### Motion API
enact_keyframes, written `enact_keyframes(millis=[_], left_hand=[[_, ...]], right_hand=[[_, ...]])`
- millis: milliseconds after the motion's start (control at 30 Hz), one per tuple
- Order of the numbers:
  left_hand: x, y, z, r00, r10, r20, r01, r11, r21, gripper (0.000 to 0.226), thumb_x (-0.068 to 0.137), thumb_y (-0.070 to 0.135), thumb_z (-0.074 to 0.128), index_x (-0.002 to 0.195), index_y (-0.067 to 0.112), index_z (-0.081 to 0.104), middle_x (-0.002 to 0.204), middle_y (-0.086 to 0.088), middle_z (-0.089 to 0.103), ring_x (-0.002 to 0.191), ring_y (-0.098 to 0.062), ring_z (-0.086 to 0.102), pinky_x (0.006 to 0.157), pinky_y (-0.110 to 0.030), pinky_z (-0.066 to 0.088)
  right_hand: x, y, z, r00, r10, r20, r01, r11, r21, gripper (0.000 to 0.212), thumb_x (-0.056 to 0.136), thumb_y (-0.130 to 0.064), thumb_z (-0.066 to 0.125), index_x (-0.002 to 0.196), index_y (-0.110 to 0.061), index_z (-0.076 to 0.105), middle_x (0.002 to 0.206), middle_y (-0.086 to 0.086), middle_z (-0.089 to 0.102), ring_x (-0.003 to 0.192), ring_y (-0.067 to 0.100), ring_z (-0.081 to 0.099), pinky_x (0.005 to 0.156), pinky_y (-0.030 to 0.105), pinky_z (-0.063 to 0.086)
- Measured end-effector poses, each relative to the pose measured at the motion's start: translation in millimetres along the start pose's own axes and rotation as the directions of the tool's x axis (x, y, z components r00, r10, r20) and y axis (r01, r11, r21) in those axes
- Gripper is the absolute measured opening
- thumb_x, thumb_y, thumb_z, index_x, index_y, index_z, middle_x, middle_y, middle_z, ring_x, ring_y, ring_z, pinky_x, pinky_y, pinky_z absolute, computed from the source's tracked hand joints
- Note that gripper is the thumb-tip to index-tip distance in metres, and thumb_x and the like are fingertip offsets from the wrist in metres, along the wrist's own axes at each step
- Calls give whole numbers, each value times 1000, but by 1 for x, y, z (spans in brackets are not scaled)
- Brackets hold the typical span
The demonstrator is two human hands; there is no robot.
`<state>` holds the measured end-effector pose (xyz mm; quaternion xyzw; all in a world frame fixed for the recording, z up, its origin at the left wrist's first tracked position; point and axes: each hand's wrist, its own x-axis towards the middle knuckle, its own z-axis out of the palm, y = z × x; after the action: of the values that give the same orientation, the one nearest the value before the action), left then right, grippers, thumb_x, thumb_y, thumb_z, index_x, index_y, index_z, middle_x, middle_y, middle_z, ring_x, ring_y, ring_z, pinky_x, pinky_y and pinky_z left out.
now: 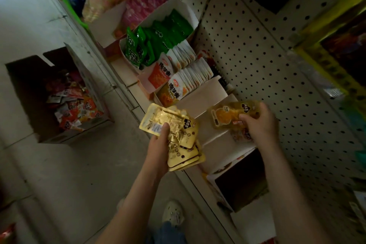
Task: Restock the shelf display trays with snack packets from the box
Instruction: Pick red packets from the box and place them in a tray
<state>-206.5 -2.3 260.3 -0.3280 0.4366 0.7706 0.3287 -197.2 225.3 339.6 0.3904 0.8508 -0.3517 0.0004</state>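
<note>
Two hands are in view. The left hand (158, 144) grips a fanned stack of gold packets (178, 134), thumb across the top face and fingers curled beneath. At least four packet edges show; the exact count cannot be told. The right hand (257, 123) pinches one single yellow packet (225, 115) directly above the white tray (215, 136), with the stack just left of that tray at the shelf edge. Beyond the white tray stand two rows of orange-and-white packets (184, 73), upright and tightly filed. Beyond those, one white carton tray (178, 5) holds green packets (158, 39), and a further tray holds pink packets (142, 8). On the near side of the white tray sits one dark-sided tray (237, 180), contents not discernible. Far left of the white tray, on the floor, one open cardboard box (25, 89) contains a loose heap of mixed packets (75, 109) in red, orange and white. Behind the white tray rises the pegboard (257, 45).
</note>
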Motion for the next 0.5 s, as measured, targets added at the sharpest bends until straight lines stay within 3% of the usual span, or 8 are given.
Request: enact_keyframes(millis=[67, 133, 200, 300, 400, 500], left_hand=[[0, 3, -1, 1000, 0, -2, 0, 1000, -7, 38, 99, 34, 50, 128, 10, 52, 102, -15, 73, 87, -29, 72, 67, -38, 59], [1, 5, 0, 1000, 6, 4, -6, 1000, 9, 38, 98, 34, 51, 128, 9, 52, 103, -16, 73, 87, -30, 72, 63, -37, 59], [-1, 8, 2, 1000, 13, 20, -13, 1000, 20, 35, 98, 33, 52, 125, 10, 53, 99, -14, 74, 83, -28, 73, 57, -34, 58], [-2, 13, 3, 998, 13, 65, -15, 999, 29, 29, 99, 30, 50, 121, 11, 55, 91, -11, 75, 76, -25, 74, 53, -31, 56], [-3, 17, 1, 996, -11, 91, 7, 999, 46, 29, 99, 29, 50, 121, 11, 55, 93, -13, 75, 77, -25, 74, 54, -32, 57], [-6, 21, -3, 995, -37, 95, 31, 997, 66, 32, 98, 30, 52, 123, 10, 54, 100, -15, 74, 84, -28, 73, 60, -34, 58]], right_hand=[[5, -1, 16, 999, -33, 35, 38, 988, -153, 31, 91, -13, 61, 120, -14, 52, 106, -1, 58, 80, 9, 58, 56, 15, 41], [8, 3, 36, 997, -45, 68, 62, 961, -268, 36, 90, -17, 61, 125, -17, 51, 115, 4, 59, 104, 22, 60, 75, 30, 50], [11, 9, 53, 997, -59, 49, 74, 894, -442, 36, 90, -20, 59, 126, -18, 51, 122, 4, 56, 120, 27, 48, 94, 41, 43], [12, 19, 69, 985, -173, -25, 117, 757, -643, 30, 91, -15, 54, 121, -14, 51, 129, 5, 54, 126, 23, 40, 102, 40, 27], [12, 30, 72, 974, -207, -92, 92, 734, -672, 36, 89, -11, 56, 124, -11, 48, 133, 9, 49, 126, 25, 39, 103, 40, 24], [10, 31, 71, 968, -190, -163, 51, 786, -617, 47, 88, -13, 58, 132, -9, 42, 139, 15, 42, 129, 30, 35, 106, 45, 24]])
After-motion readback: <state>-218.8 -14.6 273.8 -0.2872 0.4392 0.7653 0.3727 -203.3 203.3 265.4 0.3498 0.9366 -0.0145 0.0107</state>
